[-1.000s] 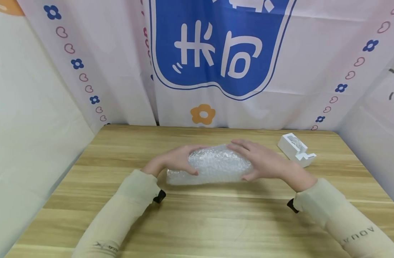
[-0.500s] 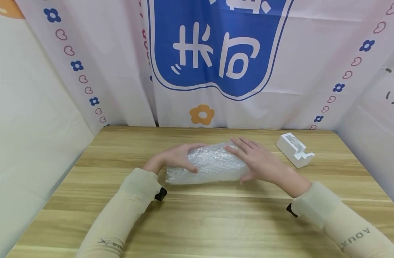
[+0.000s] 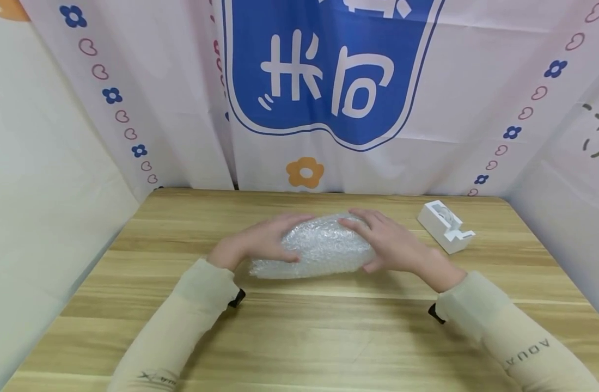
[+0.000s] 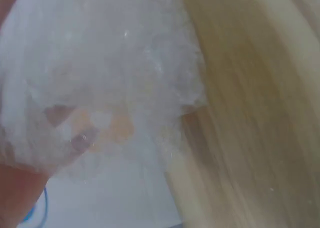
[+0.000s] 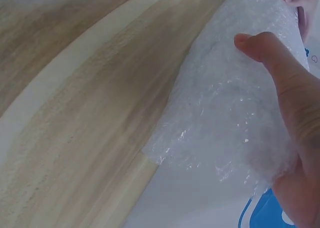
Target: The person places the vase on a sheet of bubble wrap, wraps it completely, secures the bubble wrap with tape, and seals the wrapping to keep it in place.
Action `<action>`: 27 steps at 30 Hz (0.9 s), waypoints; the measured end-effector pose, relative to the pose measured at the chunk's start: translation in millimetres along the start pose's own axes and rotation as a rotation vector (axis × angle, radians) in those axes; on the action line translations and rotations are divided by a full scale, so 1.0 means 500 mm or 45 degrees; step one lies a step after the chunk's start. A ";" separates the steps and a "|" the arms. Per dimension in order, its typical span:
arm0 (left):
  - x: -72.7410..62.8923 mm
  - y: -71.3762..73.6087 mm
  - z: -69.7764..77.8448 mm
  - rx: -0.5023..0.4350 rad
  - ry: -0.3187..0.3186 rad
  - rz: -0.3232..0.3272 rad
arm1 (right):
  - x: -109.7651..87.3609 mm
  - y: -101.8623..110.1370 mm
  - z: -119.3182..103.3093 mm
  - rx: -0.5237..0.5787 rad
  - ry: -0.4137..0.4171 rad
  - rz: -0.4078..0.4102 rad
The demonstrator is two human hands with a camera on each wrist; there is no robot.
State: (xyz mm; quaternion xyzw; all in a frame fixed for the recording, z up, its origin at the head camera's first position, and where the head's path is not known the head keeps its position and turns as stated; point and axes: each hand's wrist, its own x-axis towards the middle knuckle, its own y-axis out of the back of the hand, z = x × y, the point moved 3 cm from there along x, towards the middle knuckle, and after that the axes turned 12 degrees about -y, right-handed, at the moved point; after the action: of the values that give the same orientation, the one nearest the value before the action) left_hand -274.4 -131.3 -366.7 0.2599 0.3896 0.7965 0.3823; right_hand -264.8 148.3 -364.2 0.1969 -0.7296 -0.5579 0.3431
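Note:
A bundle of clear bubble wrap (image 3: 324, 245) is held between both hands, low over the middle of the table. Whatever may be inside does not show. My left hand (image 3: 262, 239) grips its left part, the thumb along the near side and the fingers reaching over the far side. On the right part, my right hand (image 3: 395, 242) holds it with the thumb below and the fingers spread over the top. The right wrist view shows the right thumb (image 5: 280, 62) bent over the bubble wrap (image 5: 215, 107). Crinkled bubble wrap (image 4: 115, 47) fills much of the left wrist view.
A white tape dispenser (image 3: 445, 226) stands at the back right of the wooden table (image 3: 304, 332). Behind the table hangs a printed cloth (image 3: 196, 136), with pale cloth walls at both sides.
Both hands keep their hold on the bundle, which stays in nearly the same place. The right fingers spread a little over the wrap, then drew closer. The head view shifted slightly.

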 end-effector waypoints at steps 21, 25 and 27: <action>-0.009 -0.052 0.080 0.953 0.004 0.034 | 0.007 0.002 0.007 0.038 -0.036 -0.051; -0.006 -0.064 0.088 0.948 -0.023 0.114 | 0.007 -0.002 0.009 0.035 -0.020 -0.005; -0.006 -0.066 0.089 0.949 -0.030 0.136 | 0.007 -0.004 0.010 0.034 -0.010 0.012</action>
State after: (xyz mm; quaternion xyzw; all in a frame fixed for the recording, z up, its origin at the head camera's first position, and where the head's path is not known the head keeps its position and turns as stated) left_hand -227.9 -101.6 -369.0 0.4102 0.6344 0.6158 0.2238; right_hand -271.0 149.0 -366.0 0.1958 -0.7391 -0.5473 0.3402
